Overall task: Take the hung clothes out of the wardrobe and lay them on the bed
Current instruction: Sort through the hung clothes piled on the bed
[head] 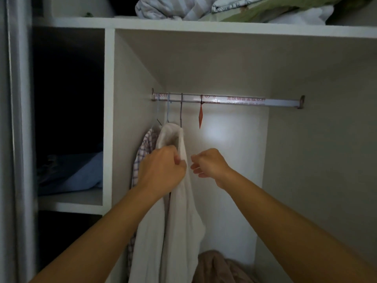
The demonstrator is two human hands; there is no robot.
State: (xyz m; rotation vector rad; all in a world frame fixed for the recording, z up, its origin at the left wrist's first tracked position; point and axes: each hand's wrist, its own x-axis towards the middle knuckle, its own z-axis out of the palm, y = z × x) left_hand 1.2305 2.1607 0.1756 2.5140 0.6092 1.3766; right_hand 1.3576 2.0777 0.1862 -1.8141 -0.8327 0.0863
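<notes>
White garment (179, 201) hung from a hanger on the wardrobe rail (228, 100), right at the left hand (163, 168), whose fingers were curled round a fold of the cloth just below its collar. The right hand (210, 163) was just beside the left one, a little apart from the cloth, its fingers loosely curled and holding nothing. Behind the left hand, touching the white garment on its far side, hung a checked shirt (142, 152) on another hanger, close to the wardrobe's inner wall. Above both hands the thin hanger hooks (181, 111) sat bunched at the left end of the rail, and a small red tag (201, 117) dangled from the rail above the right hand. Below the right forearm lay a brownish heap of cloth (216, 266) on the wardrobe floor. Well to the left of the left hand, in the side compartment, blue folded cloth (81, 172) rested on a shelf. High above the hands, bedding (204, 8) was piled on the top shelf (204, 27)
</notes>
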